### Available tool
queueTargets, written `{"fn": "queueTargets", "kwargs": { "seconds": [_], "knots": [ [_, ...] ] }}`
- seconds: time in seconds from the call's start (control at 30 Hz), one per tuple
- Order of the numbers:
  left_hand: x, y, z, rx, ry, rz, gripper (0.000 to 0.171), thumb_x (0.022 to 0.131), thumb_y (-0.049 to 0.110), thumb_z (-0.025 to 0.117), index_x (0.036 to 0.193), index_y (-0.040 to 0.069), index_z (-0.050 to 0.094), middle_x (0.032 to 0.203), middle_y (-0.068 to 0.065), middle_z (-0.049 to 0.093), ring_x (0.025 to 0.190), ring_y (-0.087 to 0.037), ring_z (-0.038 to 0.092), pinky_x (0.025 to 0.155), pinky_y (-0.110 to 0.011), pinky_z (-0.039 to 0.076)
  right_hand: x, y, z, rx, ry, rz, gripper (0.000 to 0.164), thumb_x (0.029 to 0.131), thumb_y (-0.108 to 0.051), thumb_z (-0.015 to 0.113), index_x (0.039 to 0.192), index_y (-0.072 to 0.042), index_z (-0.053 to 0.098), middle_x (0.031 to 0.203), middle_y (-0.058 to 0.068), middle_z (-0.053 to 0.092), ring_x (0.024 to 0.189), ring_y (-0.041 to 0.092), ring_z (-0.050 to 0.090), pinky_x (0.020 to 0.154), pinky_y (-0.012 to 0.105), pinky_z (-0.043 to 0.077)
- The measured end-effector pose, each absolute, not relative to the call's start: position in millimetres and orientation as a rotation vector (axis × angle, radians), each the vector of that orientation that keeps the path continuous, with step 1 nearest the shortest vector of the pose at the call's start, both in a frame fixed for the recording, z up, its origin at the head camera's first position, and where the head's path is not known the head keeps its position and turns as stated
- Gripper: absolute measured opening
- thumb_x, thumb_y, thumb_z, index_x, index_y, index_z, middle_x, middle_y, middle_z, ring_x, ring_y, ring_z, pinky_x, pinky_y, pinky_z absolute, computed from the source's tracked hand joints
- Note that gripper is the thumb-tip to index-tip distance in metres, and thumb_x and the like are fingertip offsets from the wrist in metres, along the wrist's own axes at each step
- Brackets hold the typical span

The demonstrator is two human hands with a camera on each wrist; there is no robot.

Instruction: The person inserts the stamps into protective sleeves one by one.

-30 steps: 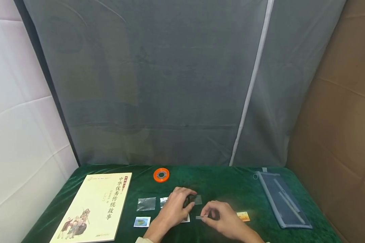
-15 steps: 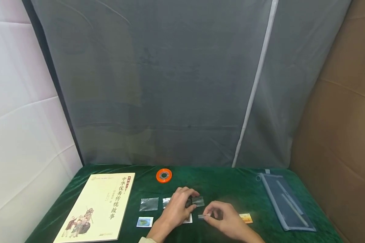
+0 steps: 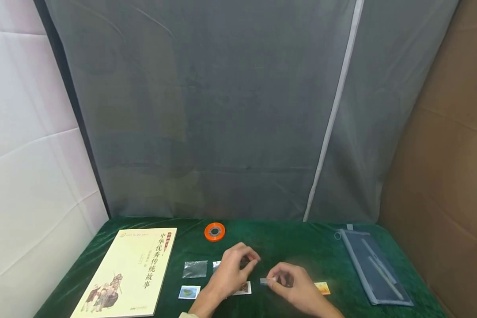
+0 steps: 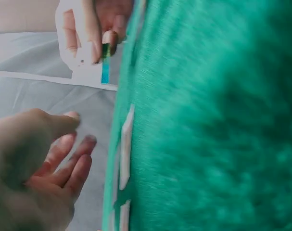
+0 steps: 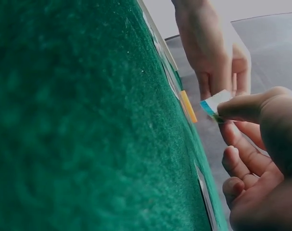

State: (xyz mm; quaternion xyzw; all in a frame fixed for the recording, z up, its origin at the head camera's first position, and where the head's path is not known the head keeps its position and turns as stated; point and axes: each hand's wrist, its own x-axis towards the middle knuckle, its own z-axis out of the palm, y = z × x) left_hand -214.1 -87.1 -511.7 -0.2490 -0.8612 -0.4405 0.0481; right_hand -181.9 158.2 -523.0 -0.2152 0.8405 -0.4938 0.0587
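Stamp (image 5: pixel 214 103) — wrist views show blue-green; head view, a pale sliver.

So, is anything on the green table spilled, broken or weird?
No, nothing stands out: no spill or break shows. The book, orange roll and blue pouch lie flat, and the right hand pinches a small stamp-like piece.

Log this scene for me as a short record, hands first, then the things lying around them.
Right hand: pinches a small stamp between thumb and finger
Left hand: nearby; whether it holds anything is unclear
Left of the hands: clear bag, blue stamp, book
Beyond the hands: orange roll
Right of the hands: yellow stamp, mesh pouch
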Motion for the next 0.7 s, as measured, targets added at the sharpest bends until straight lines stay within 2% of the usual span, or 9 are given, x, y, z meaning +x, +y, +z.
{"fn": "queueTargets", "kwargs": {
  "seconds": [0.1, 0.2, 0.3, 0.37, 0.5, 0.57, 0.7],
  "knots": [
    [-210, -89, -507, -0.735, -2.575, -1.497, 0.005, 0.106, 0.017, 0.073, 0.109, 0.017, 0.077, 0.105, 0.005, 0.070, 0.094, -0.005, 0.069, 0.088, -0.029, 0.064, -182, 157, -521, -0.594, 2.535, -1.537, 0.011, 0.102, -0.038, 0.077, 0.105, -0.027, 0.076, 0.086, -0.007, 0.067, 0.070, 0.001, 0.055, 0.062, 0.025, 0.052],
    [-202, -91, -502, -0.710, -2.532, -1.682, 0.006, 0.109, 0.021, 0.067, 0.113, 0.016, 0.069, 0.113, -0.003, 0.076, 0.102, -0.015, 0.076, 0.092, -0.027, 0.063, -181, 155, -520, -0.549, 2.518, -1.603, 0.012, 0.103, -0.036, 0.076, 0.107, -0.024, 0.076, 0.083, -0.007, 0.064, 0.066, 0.000, 0.052, 0.059, 0.025, 0.051],
    [-194, -91, -501, -0.664, -2.488, -1.860, 0.011, 0.110, 0.023, 0.066, 0.114, 0.013, 0.062, 0.113, -0.011, 0.079, 0.105, -0.025, 0.079, 0.091, -0.024, 0.063, -181, 155, -521, -0.520, 2.504, -1.677, 0.013, 0.104, -0.031, 0.075, 0.108, -0.019, 0.075, 0.081, -0.005, 0.063, 0.063, 0.000, 0.051, 0.057, 0.024, 0.050],
    [-189, -91, -505, -0.610, -2.463, -1.967, 0.015, 0.109, 0.023, 0.068, 0.114, 0.010, 0.061, 0.110, -0.011, 0.080, 0.102, -0.025, 0.080, 0.088, -0.023, 0.063, -181, 155, -523, -0.508, 2.492, -1.718, 0.013, 0.104, -0.029, 0.075, 0.109, -0.017, 0.075, 0.081, -0.003, 0.064, 0.062, 0.000, 0.051, 0.056, 0.024, 0.051],
    [-184, -90, -519, -0.522, -2.434, -2.095, 0.021, 0.106, 0.024, 0.073, 0.115, 0.005, 0.068, 0.106, -0.009, 0.080, 0.094, -0.017, 0.080, 0.082, -0.021, 0.063, -182, 154, -526, -0.433, 2.477, -1.763, 0.014, 0.105, -0.030, 0.074, 0.109, -0.018, 0.074, 0.084, 0.000, 0.070, 0.059, 0.003, 0.055, 0.054, 0.027, 0.054],
    [-185, -89, -523, -0.510, -2.417, -2.138, 0.023, 0.105, 0.024, 0.074, 0.116, 0.004, 0.071, 0.105, -0.009, 0.081, 0.092, -0.015, 0.080, 0.082, -0.021, 0.063, -182, 153, -527, -0.390, 2.468, -1.770, 0.015, 0.105, -0.033, 0.074, 0.110, -0.019, 0.074, 0.086, 0.000, 0.071, 0.057, 0.004, 0.055, 0.053, 0.028, 0.054],
    [-185, -89, -526, -0.514, -2.387, -2.168, 0.025, 0.104, 0.027, 0.076, 0.116, 0.006, 0.076, 0.102, -0.008, 0.084, 0.091, -0.014, 0.081, 0.086, -0.021, 0.063, -183, 153, -525, -0.373, 2.439, -1.799, 0.017, 0.105, -0.032, 0.074, 0.111, -0.016, 0.074, 0.089, 0.010, 0.074, 0.057, 0.005, 0.055, 0.053, 0.028, 0.054]
  ]
}}
